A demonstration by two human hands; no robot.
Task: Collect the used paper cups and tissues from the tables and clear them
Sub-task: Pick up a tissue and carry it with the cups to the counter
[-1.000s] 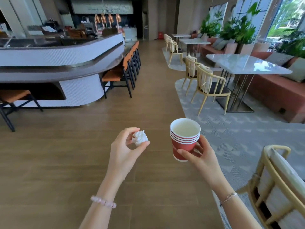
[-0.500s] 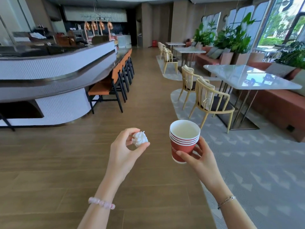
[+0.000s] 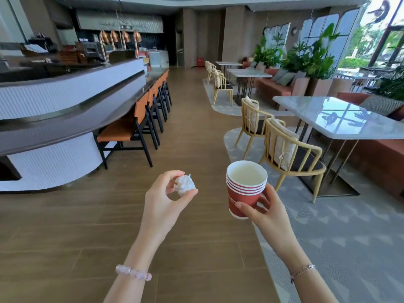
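My left hand (image 3: 162,204) pinches a crumpled white tissue ball (image 3: 184,185) between thumb and fingers, held out at chest height over the wooden floor. My right hand (image 3: 265,212) grips a stack of several nested red paper cups (image 3: 244,191) from the side and below. The top cup stands upright and looks empty inside. Both hands are level with each other, about a cup's width apart.
A curved white bar counter (image 3: 54,119) with orange stools (image 3: 122,132) runs along the left. On the right stand marble-topped tables (image 3: 341,119), yellow-framed chairs (image 3: 290,154) on a grey carpet, red sofas and potted plants. A wooden aisle (image 3: 192,132) leads ahead between them.
The view has moved forward along the aisle, and the bar and chairs have come nearer. Both hands keep their hold and stay in the same pose.
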